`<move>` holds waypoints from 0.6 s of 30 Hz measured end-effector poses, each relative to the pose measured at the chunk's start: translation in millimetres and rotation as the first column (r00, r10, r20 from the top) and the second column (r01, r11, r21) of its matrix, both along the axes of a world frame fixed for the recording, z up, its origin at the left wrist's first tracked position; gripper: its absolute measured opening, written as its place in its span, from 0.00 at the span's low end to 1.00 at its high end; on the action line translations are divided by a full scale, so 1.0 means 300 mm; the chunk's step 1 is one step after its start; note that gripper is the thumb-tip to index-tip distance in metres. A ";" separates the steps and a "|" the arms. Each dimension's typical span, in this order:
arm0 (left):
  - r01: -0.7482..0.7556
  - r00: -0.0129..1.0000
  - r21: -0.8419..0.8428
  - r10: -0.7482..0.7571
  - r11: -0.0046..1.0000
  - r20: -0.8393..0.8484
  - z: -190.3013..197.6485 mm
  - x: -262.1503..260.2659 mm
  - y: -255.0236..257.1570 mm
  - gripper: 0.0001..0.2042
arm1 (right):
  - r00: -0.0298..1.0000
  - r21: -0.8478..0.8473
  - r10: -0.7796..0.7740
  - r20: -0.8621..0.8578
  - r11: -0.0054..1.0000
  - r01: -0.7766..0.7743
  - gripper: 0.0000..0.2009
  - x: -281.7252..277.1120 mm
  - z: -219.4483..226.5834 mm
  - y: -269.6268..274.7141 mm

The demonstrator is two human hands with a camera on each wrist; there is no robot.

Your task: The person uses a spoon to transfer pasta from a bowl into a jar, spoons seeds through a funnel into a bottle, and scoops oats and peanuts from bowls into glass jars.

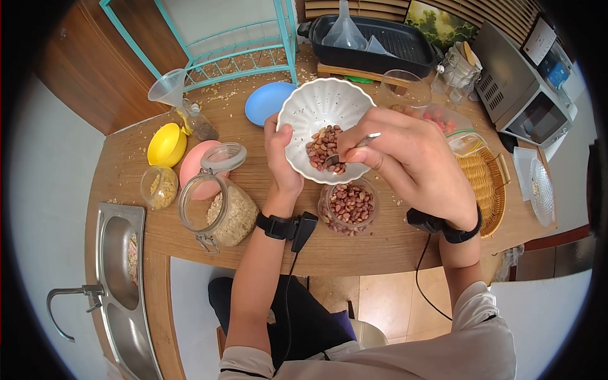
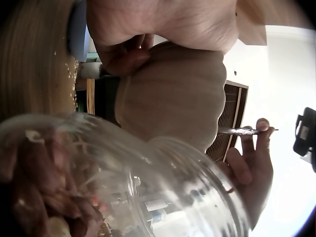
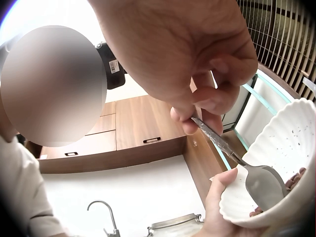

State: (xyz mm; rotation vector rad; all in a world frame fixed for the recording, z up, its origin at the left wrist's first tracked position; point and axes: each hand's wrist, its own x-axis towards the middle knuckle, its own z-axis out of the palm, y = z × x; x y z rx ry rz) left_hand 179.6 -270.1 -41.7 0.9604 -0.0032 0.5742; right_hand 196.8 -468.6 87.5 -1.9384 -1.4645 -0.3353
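My left hand (image 1: pixel 283 155) grips a white fluted bowl (image 1: pixel 304 114) by its side, thumb at the rim, tilted over a glass jar of peanuts (image 1: pixel 348 206). Red-skinned peanuts (image 1: pixel 322 144) lie in the bowl's lower part, and dark specks dot its inner wall. My right hand (image 1: pixel 411 161) pinches the handle of a metal spoon (image 3: pixel 264 185), whose head is inside the bowl by the peanuts. From below, the left wrist view shows the bowl's outer side (image 2: pixel 173 94) above the clear jar (image 2: pixel 163 187).
An open clip-top jar of oats (image 1: pixel 231 215) stands left, near a pink plate (image 1: pixel 193 168), a yellow bowl (image 1: pixel 166 144) and a blue plate (image 1: pixel 269 101). A wicker basket (image 1: pixel 484 183) is at the right. The sink (image 1: pixel 120 266) lies front left; a black grill pan (image 1: pixel 399 44) stands behind.
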 end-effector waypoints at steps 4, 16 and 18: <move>0.001 1.000 -0.003 -0.001 1.000 0.030 -0.017 0.014 0.007 0.27 | 0.999 0.017 0.028 -0.037 0.999 -0.027 0.05 -0.002 0.008 -0.009; 0.010 0.999 -0.013 -0.009 1.000 0.041 -0.035 0.024 0.010 0.26 | 0.996 0.035 0.073 -0.041 0.997 -0.072 0.04 -0.015 0.032 -0.032; 0.009 0.999 -0.016 -0.008 1.000 0.041 -0.039 0.026 0.010 0.25 | 0.998 -0.003 0.055 -0.043 0.998 -0.055 0.04 -0.024 0.042 -0.037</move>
